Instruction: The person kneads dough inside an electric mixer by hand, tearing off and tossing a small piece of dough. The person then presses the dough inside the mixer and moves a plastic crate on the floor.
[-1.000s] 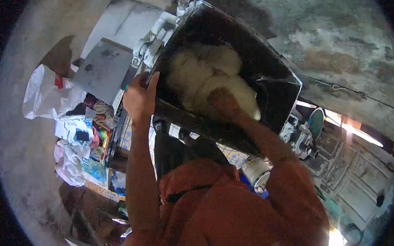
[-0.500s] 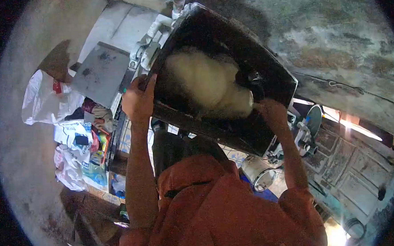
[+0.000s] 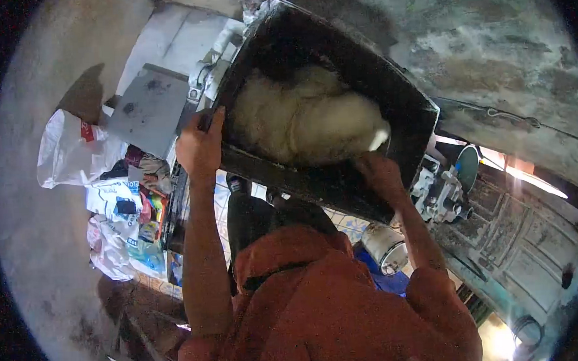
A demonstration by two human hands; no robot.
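A deep, dark trough (image 3: 411, 125) with a worn rim stands tilted in front of me. Inside lies a large pale beige mass (image 3: 325, 123); whether it is dough or loose meal I cannot tell. My left hand (image 3: 199, 146) is wrapped around the trough's left near rim. Over the near right side, my right hand (image 3: 378, 176) is closed, its fingers at the edge of the pale mass. A bright white edge (image 3: 380, 140) shows just beyond those fingers, perhaps part of a tool, but its kind is unclear.
Left of the trough are a grey flat panel (image 3: 148, 109), a white plastic bag (image 3: 78, 149) and several printed packages. To the right stand metal machine parts (image 3: 440, 195), a white bucket (image 3: 385, 247) and an old panelled door (image 3: 528, 253). A stained wall (image 3: 478, 46) rises behind.
My right hand has moved a little left and down along the trough's near side. The pale mass has changed shape and reaches further right. My left hand stays on the rim.
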